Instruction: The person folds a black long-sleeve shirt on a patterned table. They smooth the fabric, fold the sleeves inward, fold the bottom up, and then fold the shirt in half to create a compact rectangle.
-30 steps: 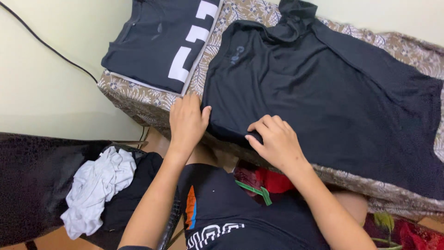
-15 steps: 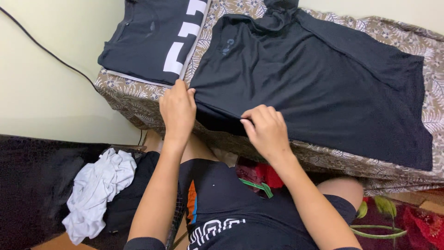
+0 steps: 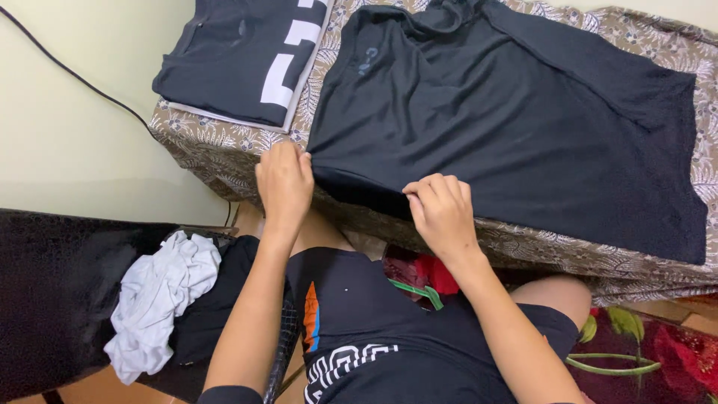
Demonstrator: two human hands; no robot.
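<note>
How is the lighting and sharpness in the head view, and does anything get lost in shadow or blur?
Head view: soft, even light, no glare; both hands, left hand and right hand, are sharp, without motion blur; the black shirt keeps only faint fold detail; the dark surface at lower left is nearly featureless; the wide lens bends the patterned bed cover edge.

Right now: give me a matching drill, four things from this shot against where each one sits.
Things:
1. black shirt
2. folded shirt
3. white cloth
4. green hanger

Places:
A. crumpled on a dark pile at lower left
B. spread flat on the patterned cover, near edge pinched by left hand and right hand
C. below the bed edge, beside red fabric
D. top left corner of the bed

Pairs: 1-B, 2-D, 3-A, 4-C
</note>
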